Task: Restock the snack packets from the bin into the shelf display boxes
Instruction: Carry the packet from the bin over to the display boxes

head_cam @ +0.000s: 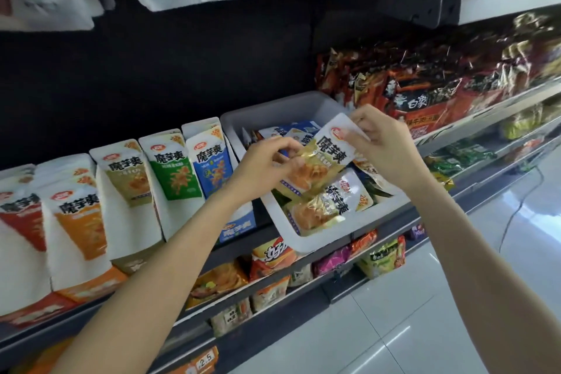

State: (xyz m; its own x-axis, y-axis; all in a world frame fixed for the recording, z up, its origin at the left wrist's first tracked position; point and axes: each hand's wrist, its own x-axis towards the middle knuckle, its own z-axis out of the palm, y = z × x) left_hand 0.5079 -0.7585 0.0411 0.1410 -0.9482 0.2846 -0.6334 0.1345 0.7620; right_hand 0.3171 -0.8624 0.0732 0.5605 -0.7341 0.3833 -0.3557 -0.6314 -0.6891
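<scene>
Now the fingers [362,127] of the right hand [384,143] pinch the white top edge of a yellow snack packet [326,161], and the fingers of the left hand [261,165] pinch its lower left side, so both hands are clamped on the same packet. It is held just above the white bin [291,240], a little right of the centre of the frame. More packets lie loose in the bin under it; one yellow packet [321,209] of the same kind lies nearest the front rim.

To do this step well, I think the hands should keep the packet flat and upright, with the printed face to the front, and check that only one packet is lifted. The matching place seems to be the yellow display box [129,173], to the left of the green display box [176,167] and the blue display box [212,164], at the centre left of the frame. The packet should go in behind the ones already standing there, pushed down gently so it does not crumple. The bin sits on the shelf [391,222] with its front corner over the edge, so it is better not to press on it.
</scene>
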